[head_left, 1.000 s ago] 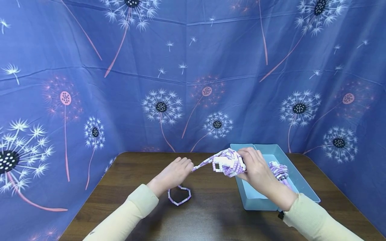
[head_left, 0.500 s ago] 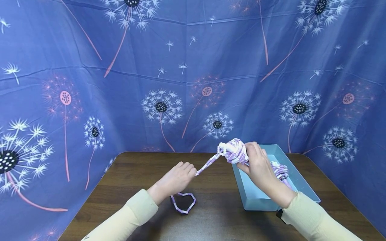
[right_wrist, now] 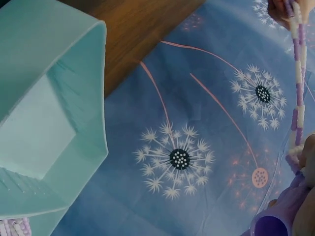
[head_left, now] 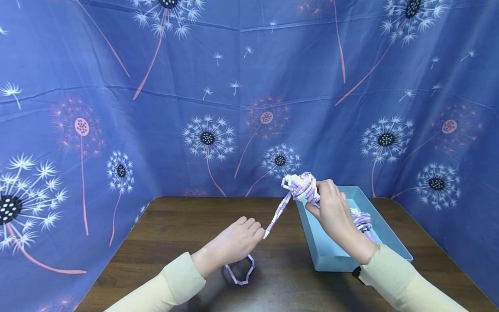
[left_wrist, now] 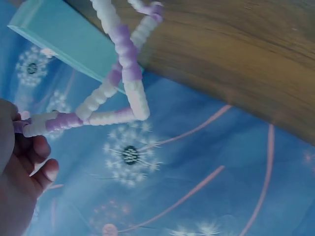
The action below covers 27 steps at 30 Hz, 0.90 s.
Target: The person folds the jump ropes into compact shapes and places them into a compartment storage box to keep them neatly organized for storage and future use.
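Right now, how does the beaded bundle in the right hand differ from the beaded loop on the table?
The bundled purple-and-white beaded rope is held up in the air by the right hand; the purple-and-white beaded loop lies flat on the brown wooden table. The bundle is many tangled coils; the loop is a single open strand. Both share the same beads.

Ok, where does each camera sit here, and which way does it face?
Head: looks forward and down at the table; shows left hand, right hand, both sleeves.
Left wrist: looks past fingers at the beaded rope.
Right wrist: faces the teal bin; hand edge shows.
Shared: rope and bin appear in all views.
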Available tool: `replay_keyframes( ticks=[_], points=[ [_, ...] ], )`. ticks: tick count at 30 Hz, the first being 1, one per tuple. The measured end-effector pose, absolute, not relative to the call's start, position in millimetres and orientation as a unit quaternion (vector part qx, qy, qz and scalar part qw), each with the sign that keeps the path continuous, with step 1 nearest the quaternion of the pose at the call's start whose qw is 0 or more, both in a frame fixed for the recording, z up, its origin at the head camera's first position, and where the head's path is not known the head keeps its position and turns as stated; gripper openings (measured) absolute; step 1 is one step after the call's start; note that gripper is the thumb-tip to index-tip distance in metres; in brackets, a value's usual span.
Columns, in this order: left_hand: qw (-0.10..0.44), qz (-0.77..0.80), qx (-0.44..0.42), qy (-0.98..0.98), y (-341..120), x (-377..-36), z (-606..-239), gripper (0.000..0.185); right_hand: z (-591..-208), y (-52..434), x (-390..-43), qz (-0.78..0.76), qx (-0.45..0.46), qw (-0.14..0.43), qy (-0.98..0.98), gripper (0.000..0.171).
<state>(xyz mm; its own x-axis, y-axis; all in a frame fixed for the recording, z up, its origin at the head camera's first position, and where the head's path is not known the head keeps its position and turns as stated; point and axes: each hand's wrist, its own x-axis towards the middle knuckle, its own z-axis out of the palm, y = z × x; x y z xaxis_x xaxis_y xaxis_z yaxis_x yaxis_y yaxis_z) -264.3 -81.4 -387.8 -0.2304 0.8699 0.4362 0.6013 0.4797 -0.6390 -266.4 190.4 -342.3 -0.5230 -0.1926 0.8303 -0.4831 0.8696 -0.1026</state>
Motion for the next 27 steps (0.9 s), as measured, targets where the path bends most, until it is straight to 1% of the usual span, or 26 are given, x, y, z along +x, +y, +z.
replay_keyframes(
  ticks=[7,13,18,21,27],
  points=[
    [0.409,0.183,-0.488,-0.749,-69.5,-245.5,-381.8,0.028,-341.9,185.3,-268.9,0.166,0.161,0.424,-0.876,0.045],
    [0.406,0.192,-0.489,-0.747,-61.3,-233.4,-376.4,0.033,-343.0,181.1,-270.7,0.154,0.143,0.405,-0.890,0.042],
    [0.414,0.197,-0.493,-0.740,-56.1,-227.2,-371.2,0.031,-344.7,178.5,-271.5,0.143,0.127,0.384,-0.903,0.043],
    [0.423,0.199,-0.491,-0.735,-53.8,-224.4,-367.9,0.028,-347.0,178.5,-273.3,0.125,0.128,0.388,-0.904,0.046],
    [0.419,0.193,-0.490,-0.740,-50.9,-220.1,-360.9,0.029,-356.9,185.5,-282.3,0.044,0.138,0.426,-0.893,0.054]
  ],
)
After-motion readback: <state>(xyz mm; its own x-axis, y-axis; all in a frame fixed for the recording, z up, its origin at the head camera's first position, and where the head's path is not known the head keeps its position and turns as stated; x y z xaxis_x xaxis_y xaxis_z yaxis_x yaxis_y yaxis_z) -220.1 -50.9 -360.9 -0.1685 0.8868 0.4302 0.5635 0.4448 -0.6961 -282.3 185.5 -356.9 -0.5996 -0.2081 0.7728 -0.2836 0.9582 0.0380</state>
